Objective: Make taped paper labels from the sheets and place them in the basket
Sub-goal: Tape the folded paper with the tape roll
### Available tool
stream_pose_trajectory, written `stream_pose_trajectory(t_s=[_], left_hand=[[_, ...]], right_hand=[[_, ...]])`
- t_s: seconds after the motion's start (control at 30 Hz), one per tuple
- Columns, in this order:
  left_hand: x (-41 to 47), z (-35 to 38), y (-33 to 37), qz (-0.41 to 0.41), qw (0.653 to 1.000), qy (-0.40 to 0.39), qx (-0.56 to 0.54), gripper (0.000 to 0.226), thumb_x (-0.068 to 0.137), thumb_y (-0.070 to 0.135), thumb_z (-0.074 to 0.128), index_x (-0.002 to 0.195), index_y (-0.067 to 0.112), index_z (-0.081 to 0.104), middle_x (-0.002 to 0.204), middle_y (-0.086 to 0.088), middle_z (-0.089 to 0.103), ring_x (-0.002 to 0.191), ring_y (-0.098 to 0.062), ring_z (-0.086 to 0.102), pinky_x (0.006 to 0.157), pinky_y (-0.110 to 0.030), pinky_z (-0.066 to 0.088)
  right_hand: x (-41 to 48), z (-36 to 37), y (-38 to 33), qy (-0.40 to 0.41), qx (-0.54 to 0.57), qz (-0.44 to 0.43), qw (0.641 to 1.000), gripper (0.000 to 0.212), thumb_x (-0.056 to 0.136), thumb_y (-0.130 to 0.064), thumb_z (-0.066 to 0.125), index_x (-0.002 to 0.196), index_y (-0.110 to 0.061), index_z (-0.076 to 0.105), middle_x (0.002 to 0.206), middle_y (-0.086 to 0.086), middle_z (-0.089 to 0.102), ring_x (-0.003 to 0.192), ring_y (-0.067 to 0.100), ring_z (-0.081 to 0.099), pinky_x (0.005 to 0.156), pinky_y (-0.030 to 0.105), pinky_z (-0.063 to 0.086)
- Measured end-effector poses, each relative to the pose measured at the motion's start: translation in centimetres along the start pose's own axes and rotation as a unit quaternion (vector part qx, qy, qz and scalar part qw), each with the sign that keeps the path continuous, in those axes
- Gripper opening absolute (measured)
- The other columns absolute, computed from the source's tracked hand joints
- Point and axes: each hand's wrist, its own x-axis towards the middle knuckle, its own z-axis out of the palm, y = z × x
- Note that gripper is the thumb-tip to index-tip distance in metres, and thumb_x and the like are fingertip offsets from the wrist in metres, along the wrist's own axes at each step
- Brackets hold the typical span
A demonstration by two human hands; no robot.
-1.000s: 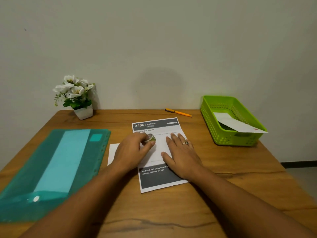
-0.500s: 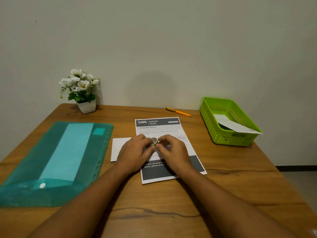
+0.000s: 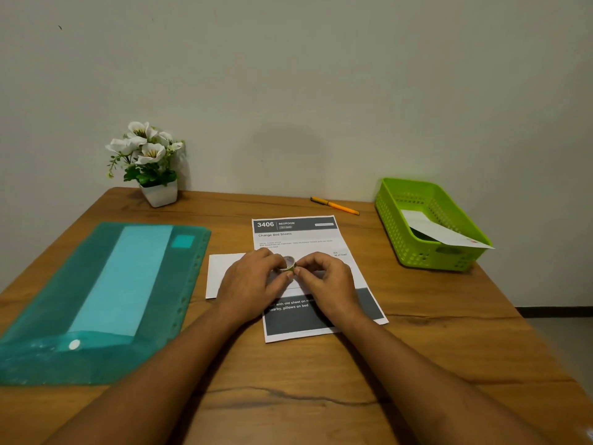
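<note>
A printed sheet [image 3: 298, 234] headed "3406 BEDROOM" lies in the middle of the wooden table. A plain white sheet [image 3: 224, 268] pokes out from under its left side. Both hands hover over the printed sheet. My left hand [image 3: 253, 284] grips a small roll of tape [image 3: 288, 263] between thumb and fingers. My right hand [image 3: 327, 281] pinches at the roll's right edge with thumb and forefinger. A lime green basket [image 3: 390, 216] stands at the right, and one folded white paper [image 3: 439, 232] leans inside it.
A teal plastic folder [image 3: 96, 300] with paper inside covers the left of the table. A white pot of white flowers [image 3: 149, 165] stands at the back left by the wall. An orange pen [image 3: 335, 205] lies at the back centre.
My right hand lifted off the printed sheet and came to the tape roll held by my left hand. Both hands now meet at the roll. The view tilted slightly.
</note>
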Motion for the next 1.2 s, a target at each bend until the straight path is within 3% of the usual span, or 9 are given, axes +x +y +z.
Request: stream_pose_trajectory(t_s=[0.23,0.47,0.7,1.2], left_hand=[[-0.03,0.0,-0.06,0.0,1.0,0.001,-0.006,0.021,0.098,0.046,0.06,0.104,0.028,0.068,0.094,0.013,0.057,0.087,-0.01,0.049,0.067,-0.031,0.04],[-0.07,-0.11,-0.03,0.0,1.0,-0.001,-0.017,0.016,0.098,0.041,0.059,0.101,0.028,0.068,0.094,0.013,0.059,0.088,-0.009,0.05,0.067,-0.031,0.039],[-0.07,-0.1,-0.1,-0.006,1.0,-0.007,-0.028,0.03,0.099,0.049,0.045,0.099,0.027,0.066,0.092,0.012,0.06,0.087,-0.011,0.052,0.071,-0.037,0.048],[-0.05,0.12,-0.22,-0.009,1.0,-0.01,-0.014,0.029,0.099,0.046,0.046,0.098,0.025,0.065,0.092,0.01,0.06,0.088,-0.013,0.053,0.072,-0.037,0.048]], right_hand=[[-0.13,0.18,-0.01,0.001,-0.016,-0.009,1.0,0.008,0.089,-0.021,0.078,0.097,-0.023,0.076,0.091,-0.012,0.076,0.09,0.006,0.071,0.083,0.039,0.06],[-0.27,0.22,-0.23,0.001,-0.053,-0.033,0.998,0.015,0.089,-0.029,0.079,0.102,-0.023,0.073,0.096,-0.013,0.073,0.092,0.003,0.069,0.083,0.036,0.061],[-0.57,0.44,-0.33,0.009,-0.143,-0.085,0.986,0.014,0.092,-0.029,0.074,0.104,-0.025,0.068,0.098,-0.013,0.068,0.093,0.005,0.062,0.08,0.033,0.055],[-0.95,0.62,-0.56,0.033,-0.214,-0.09,0.972,0.008,0.096,-0.03,0.07,0.102,-0.025,0.074,0.098,-0.009,0.074,0.088,0.011,0.064,0.076,0.035,0.055]])
